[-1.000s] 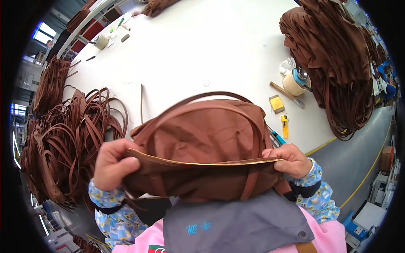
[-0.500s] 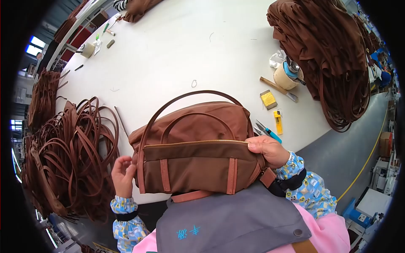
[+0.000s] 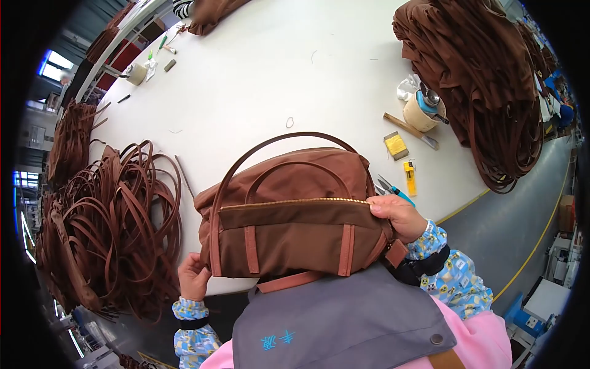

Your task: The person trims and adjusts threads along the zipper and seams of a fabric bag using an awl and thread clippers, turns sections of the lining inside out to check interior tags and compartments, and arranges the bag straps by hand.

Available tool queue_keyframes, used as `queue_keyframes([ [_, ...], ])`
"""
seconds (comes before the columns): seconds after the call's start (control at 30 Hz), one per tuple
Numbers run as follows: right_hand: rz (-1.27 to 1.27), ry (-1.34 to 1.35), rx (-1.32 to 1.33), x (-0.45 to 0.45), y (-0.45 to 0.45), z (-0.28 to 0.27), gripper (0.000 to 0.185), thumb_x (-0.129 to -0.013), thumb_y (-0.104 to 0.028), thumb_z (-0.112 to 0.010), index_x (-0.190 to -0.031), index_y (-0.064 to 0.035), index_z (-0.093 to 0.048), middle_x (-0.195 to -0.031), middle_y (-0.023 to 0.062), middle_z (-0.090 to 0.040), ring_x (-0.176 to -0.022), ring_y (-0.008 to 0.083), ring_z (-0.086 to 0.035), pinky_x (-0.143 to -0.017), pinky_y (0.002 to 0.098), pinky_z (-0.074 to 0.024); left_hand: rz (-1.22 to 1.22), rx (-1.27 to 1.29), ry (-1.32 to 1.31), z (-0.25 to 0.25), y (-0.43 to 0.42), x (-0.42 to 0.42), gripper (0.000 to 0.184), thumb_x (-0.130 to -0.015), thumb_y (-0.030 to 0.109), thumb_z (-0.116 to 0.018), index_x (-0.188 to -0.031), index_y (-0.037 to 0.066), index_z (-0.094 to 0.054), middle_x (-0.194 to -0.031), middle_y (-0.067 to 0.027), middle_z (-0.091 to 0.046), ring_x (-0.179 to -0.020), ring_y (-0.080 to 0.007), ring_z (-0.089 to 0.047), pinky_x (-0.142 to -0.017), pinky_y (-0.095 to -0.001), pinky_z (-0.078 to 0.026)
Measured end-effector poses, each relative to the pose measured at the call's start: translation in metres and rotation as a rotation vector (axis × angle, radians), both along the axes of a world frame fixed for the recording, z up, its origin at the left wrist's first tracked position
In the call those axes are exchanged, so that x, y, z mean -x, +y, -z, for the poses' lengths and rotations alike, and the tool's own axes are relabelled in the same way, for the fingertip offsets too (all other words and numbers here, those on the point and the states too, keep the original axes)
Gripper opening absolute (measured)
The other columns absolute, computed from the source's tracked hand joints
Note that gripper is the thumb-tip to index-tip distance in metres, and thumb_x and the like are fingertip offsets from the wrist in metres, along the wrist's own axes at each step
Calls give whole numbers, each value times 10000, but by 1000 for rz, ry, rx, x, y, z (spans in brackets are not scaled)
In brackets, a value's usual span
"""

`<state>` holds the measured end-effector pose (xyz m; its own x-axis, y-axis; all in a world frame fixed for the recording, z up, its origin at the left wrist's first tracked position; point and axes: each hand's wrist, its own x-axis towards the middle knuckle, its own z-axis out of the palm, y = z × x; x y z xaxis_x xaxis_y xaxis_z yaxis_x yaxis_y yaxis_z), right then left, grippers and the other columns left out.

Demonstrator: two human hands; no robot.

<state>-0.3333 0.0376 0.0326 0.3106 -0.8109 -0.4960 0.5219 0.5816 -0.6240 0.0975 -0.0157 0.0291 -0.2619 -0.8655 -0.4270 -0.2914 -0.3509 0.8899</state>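
A brown handbag [image 3: 295,237] with reddish-brown leather straps, two arched handles and a brass zipper [image 3: 295,203] lies at the table's near edge, against the grey apron [image 3: 344,313]. My right hand [image 3: 401,218] pinches the bag at the right end of the zipper, thumb on top. At the bag's lower left corner, my left hand [image 3: 193,277] has its fingers closed on the edge; the fingertips are partly hidden. A leather tab [image 3: 396,253] hangs from the bag's right side, below my right hand.
Just beyond my right hand lie blue-handled snips [image 3: 396,190], a yellow lighter or cutter [image 3: 410,178], a yellow block [image 3: 396,146] and a brush [image 3: 412,131]. A pot [image 3: 424,111] stands beside piled brown bags [image 3: 473,67]. Leather straps [image 3: 117,227] heap at left.
My left hand has moved down along the bag's left side and closed on its lower corner. My right hand keeps its grip. The whole view has shifted slightly.
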Motion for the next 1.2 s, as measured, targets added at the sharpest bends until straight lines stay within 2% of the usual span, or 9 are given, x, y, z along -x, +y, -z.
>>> queue_keyframes([
  [0.13,55,303,203,11,-22,-4,307,-913,-188,-442,-1082,46,-549,-997,56,-600,-885,107,-544,-812,236,-428,-201,321,147,-26,-16,46,116,-809,49,-556,-807,56,-441,-708,38,-484,-639,-39,-464,-572,-162,-366],
  [0.2,183,255,200,29,-45,-11,248,-920,-192,-436,-938,21,-563,-914,42,-600,-815,102,-556,-764,249,-455,-176,109,573,-43,-41,59,285,-903,200,-466,-1136,36,-476,-1156,-123,-535,-1058,-241,-524,-934,-368,-401],
  [0.27,314,16,87,31,-67,-39,228,-929,-195,-419,-928,3,-533,-855,48,-568,-740,99,-544,-685,210,-448,-351,-222,829,-66,-56,81,414,-931,280,-374,-1257,29,-411,-1254,-173,-467,-1138,-309,-464,-988,-439,-344],
  [0.47,666,748,310,31,-49,-15,203,-909,-191,-449,-905,-1,-522,-862,42,-553,-805,112,-510,-753,239,-404,-532,-447,1033,-38,-61,74,440,-941,317,-308,-1275,43,-393,-1320,-175,-394,-1197,-353,-387,-1021,-493,-280],
  [0.67,634,934,342,13,22,11,63,-863,-70,-497,-831,-16,-495,-771,3,-514,-683,47,-454,-624,176,-375,-565,-442,1041,-26,-49,70,438,-942,315,-306,-1272,44,-401,-1322,-169,-395,-1204,-352,-380,-1023,-493,-275],
  [0.8,314,1166,792,16,25,1,305,-757,-190,-638,-931,16,-496,-798,65,-528,-682,180,-511,-641,258,-415,-616,-367,954,-29,-46,78,435,-935,309,-320,-1274,46,-394,-1332,-159,-386,-1207,-343,-381,-1023,-478,-282],
  [0.93,57,1305,699,15,26,-4,467,-691,-220,-693,-1018,32,-476,-813,102,-534,-696,278,-538,-646,314,-436,-466,-244,1000,-36,-31,84,426,-908,214,-409,-1296,48,-353,-1323,-145,-398,-1195,-316,-403,-1019,-448,-303],
  [1.03,173,1042,560,7,28,1,332,-736,-85,-662,-990,14,-475,-744,47,-533,-624,136,-527,-569,245,-426,-311,155,531,-31,-20,86,585,-809,10,-540,-1333,43,-282,-1286,-107,-429,-1178,-234,-424,-1013,-368,-311],
  [1.2,313,715,368,2,14,0,206,-778,-5,-616,-921,-15,-468,-694,-4,-523,-559,11,-460,-484,161,-373,-128,168,208,-29,-9,72,634,-795,32,-579,-1344,30,-262,-1291,-109,-425,-1171,-219,-429,-1006,-353,-316],
])
